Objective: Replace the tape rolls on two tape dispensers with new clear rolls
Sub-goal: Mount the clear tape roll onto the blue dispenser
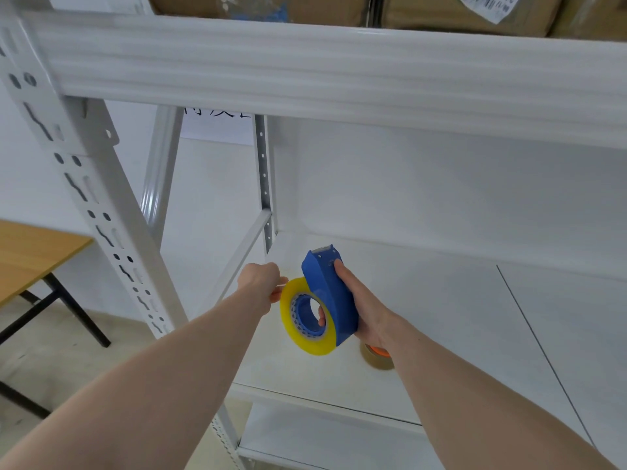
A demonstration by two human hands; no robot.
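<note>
Head view, landmark: the white shelf board (441, 317) of a metal rack.
Blue tape dispenser (330, 293): held in the air above the shelf board, serrated blade end pointing up and away.
Right hand (364, 308): wrapped around the dispenser's body, thumb on its side, a fingertip showing through the hub opening.
Yellowish tape roll (307, 320): seated on the dispenser's blue hub, at its lower left.
Left hand (261, 283): fingers curled, pinching at the roll's upper left edge; what exactly sits between the fingertips I cannot tell.
Second roll (376, 357): brownish with an orange core, lying on the shelf board, partly hidden under the right wrist.
Wooden table (30, 252): well left of the shelf board, beyond the rack's upright.
Cardboard boxes (441, 11): on the level above the shelf board.
</note>
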